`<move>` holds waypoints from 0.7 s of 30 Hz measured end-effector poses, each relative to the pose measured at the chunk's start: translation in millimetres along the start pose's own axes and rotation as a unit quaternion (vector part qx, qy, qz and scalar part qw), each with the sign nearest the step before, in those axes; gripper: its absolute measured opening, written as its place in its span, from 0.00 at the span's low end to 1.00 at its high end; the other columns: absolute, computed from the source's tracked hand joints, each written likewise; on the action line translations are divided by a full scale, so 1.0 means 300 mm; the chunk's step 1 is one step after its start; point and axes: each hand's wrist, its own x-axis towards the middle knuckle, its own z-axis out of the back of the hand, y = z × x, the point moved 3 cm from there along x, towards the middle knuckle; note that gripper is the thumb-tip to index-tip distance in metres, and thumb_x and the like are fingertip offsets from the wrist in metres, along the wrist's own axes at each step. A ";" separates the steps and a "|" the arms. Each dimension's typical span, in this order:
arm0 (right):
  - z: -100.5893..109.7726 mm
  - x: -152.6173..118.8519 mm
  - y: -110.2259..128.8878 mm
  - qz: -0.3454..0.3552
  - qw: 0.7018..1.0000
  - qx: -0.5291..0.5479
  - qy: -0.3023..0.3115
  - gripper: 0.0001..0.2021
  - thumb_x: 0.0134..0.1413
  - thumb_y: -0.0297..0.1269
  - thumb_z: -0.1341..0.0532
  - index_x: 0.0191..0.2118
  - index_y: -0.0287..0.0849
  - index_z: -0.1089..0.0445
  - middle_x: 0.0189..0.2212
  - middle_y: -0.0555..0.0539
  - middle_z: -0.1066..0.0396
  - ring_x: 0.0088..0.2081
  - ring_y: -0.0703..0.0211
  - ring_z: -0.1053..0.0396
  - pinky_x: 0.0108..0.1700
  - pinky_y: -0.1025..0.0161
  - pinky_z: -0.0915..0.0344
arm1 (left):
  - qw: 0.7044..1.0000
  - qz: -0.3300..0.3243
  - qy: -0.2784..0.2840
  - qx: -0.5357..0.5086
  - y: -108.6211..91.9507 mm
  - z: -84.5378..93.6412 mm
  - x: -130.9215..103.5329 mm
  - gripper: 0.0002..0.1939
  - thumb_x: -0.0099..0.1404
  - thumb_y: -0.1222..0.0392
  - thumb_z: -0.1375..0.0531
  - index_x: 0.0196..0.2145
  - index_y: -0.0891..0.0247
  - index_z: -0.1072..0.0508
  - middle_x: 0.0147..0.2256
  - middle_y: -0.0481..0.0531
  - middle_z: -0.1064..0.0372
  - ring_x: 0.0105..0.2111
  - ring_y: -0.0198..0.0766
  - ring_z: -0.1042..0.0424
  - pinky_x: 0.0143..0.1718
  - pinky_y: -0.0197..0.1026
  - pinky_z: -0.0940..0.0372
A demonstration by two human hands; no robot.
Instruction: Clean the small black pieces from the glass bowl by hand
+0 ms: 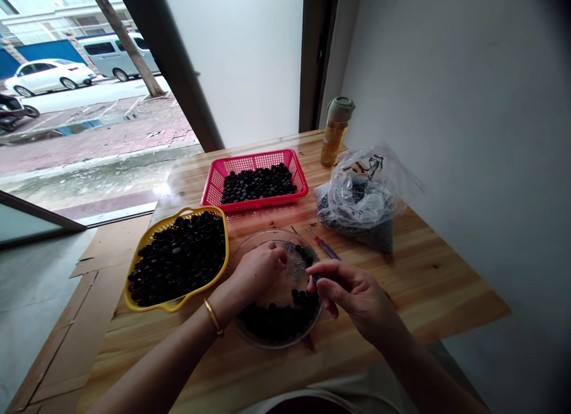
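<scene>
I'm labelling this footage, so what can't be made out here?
In the head view:
What the left hand holds, if anything: hidden by the hand itself.
Shape of black piece in right hand: covered by grip.
Inside the plastic bag: blurred by folds.
Motorbike: cut off at left edge.

Head-worn, facing forward and down from behind and above left hand (259, 266) and right hand (359, 292) — close, yet wide enough to include table (428, 271) around the grip and street (89, 96) far beyond.
</scene>
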 end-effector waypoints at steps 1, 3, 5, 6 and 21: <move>0.000 -0.004 0.001 -0.005 1.000 -0.005 0.000 0.11 0.58 0.44 0.27 0.44 0.47 0.18 0.31 0.48 0.19 0.22 0.70 0.33 0.22 0.76 0.35 | 1.000 -0.002 0.000 -0.006 0.001 -0.005 0.007 0.08 0.64 0.69 0.39 0.30 0.60 0.22 0.35 0.54 0.24 0.30 0.43 0.27 0.34 0.43 0.35; 0.005 -0.012 0.004 -0.010 1.000 -0.014 0.000 0.11 0.59 0.45 0.27 0.44 0.47 0.18 0.31 0.48 0.19 0.22 0.71 0.34 0.23 0.75 0.35 | 1.000 -0.004 -0.006 -0.025 0.005 -0.011 0.013 0.09 0.63 0.70 0.39 0.27 0.61 0.25 0.34 0.55 0.25 0.30 0.43 0.27 0.35 0.43 0.34; 0.013 -0.016 0.005 -0.015 1.000 -0.020 -0.003 0.12 0.59 0.46 0.28 0.44 0.46 0.18 0.31 0.47 0.19 0.22 0.71 0.34 0.23 0.75 0.36 | 0.998 -0.003 -0.019 -0.054 0.006 -0.008 0.008 0.09 0.62 0.70 0.40 0.27 0.60 0.26 0.34 0.54 0.26 0.32 0.44 0.28 0.37 0.44 0.34; 0.017 -0.017 0.003 -0.019 1.000 -0.021 -0.005 0.13 0.58 0.46 0.27 0.44 0.46 0.18 0.31 0.47 0.20 0.22 0.71 0.34 0.23 0.75 0.36 | 0.997 -0.001 -0.028 -0.072 0.002 -0.002 0.002 0.09 0.62 0.70 0.41 0.27 0.60 0.27 0.34 0.54 0.27 0.32 0.44 0.29 0.38 0.44 0.34; -0.103 -0.004 -0.047 0.007 0.998 -0.063 0.000 0.15 0.49 0.44 0.23 0.34 0.42 0.25 0.24 0.54 0.30 0.24 0.67 0.37 0.25 0.72 0.38 | 0.702 0.204 -0.175 -0.659 -0.137 0.029 -0.289 0.13 0.57 0.53 0.24 0.34 0.63 0.19 0.25 0.47 0.25 0.20 0.28 0.35 0.26 0.32 0.39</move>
